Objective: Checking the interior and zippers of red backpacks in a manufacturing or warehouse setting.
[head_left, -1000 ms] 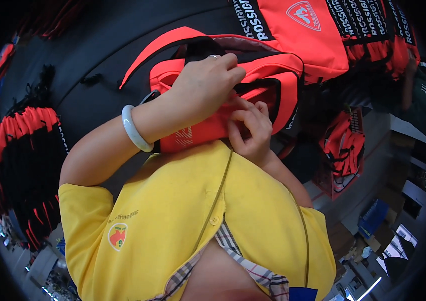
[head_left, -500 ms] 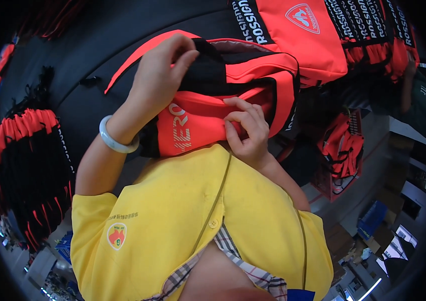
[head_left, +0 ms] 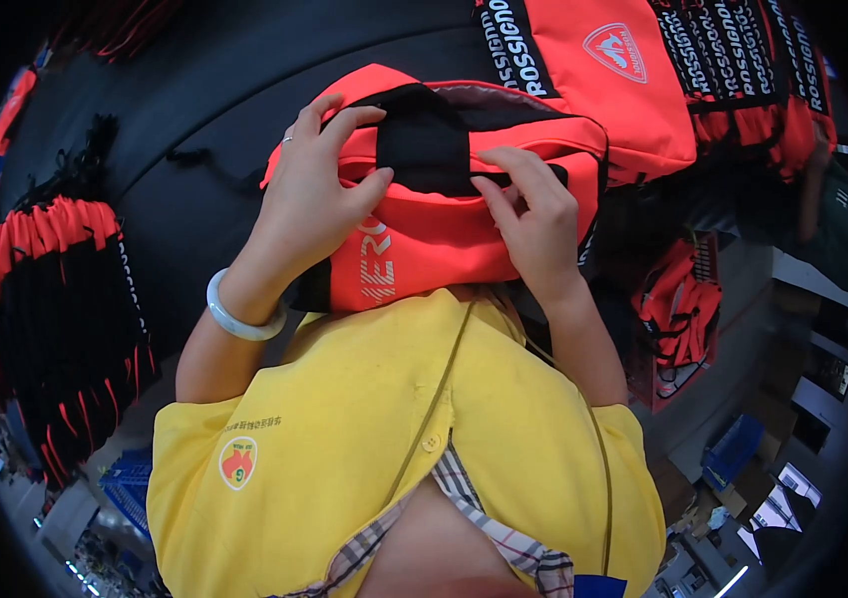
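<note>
A bright orange-red and black fabric bag (head_left: 434, 259) lies in front of me against my yellow shirt, its opening partly spread and a grey lining showing inside. My left hand (head_left: 319, 189) rests over the bag's left side, fingers and thumb apart, around a red edge beside the black panel (head_left: 424, 130). At the right of the opening, my right hand (head_left: 538, 209) has its thumb and fingers bent onto the fabric edge, gripping it. Part of the fabric under both hands is hidden.
Finished-looking orange-red bags (head_left: 623, 90) lie at the far right on the dark table (head_left: 204, 60). A stack of black and red pieces (head_left: 55, 299) stands at left. A crate of red bags (head_left: 683, 309) sits lower right. Another person's arm (head_left: 815, 189) shows at the right edge.
My left hand has lowered slightly and its fingers have spread from a pinch. My right hand has moved up and right from the front panel to the opening's edge. The red flap at left has folded in.
</note>
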The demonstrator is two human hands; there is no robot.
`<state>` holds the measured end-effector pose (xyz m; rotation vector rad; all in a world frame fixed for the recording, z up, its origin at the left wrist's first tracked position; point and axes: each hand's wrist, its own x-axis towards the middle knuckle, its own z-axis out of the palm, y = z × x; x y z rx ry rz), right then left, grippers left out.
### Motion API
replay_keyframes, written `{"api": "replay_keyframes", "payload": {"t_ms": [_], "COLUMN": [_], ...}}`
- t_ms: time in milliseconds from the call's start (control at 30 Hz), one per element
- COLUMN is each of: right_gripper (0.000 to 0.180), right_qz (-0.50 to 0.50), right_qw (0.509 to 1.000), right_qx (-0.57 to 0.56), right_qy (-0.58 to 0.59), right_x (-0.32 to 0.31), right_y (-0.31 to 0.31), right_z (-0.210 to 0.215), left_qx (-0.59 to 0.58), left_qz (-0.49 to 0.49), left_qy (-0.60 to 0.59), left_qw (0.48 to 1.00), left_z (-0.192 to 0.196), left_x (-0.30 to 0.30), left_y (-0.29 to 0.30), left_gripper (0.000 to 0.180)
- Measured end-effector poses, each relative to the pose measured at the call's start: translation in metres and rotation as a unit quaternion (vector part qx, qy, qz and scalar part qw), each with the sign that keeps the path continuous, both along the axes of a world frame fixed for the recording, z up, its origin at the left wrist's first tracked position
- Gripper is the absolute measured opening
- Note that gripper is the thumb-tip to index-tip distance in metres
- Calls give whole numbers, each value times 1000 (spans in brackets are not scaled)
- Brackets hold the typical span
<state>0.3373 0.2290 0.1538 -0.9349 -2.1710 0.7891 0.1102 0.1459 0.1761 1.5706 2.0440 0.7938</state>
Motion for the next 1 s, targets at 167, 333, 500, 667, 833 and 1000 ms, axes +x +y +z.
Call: {"api": "replay_keyframes", "payload": {"t_ms": [167,333,500,667,833,1000], "right_gripper": [16,8,6,7,7,11], "right_qz": [54,45,26,-13,38,50], "right_qw": [996,973,954,956,963,966], "right_qx": [73,209,294,288,262,252], "right_qy": [-23,-91,-47,-51,-50,-28], "right_x": [1,-3,-16,-14,-5,12], "right_y": [15,17,11,9,12,3], "right_z": [0,-9,-17,-28,-26,-13], "left_qx": [47,41,-35,-11,-17,11], "left_qz": [-32,9,5,-20,-56,-94], "left_qy": [38,54,-36,-184,-277,-229], "left_qw": [998,998,999,983,959,969], "left_z": [10,0,-2,-21,-29,-4], "left_x": [7,-1,-15,-18,-22,-12], "left_y": [3,-7,-24,-10,-2,1], "left_gripper": [55,61,50,52,68,72]}}
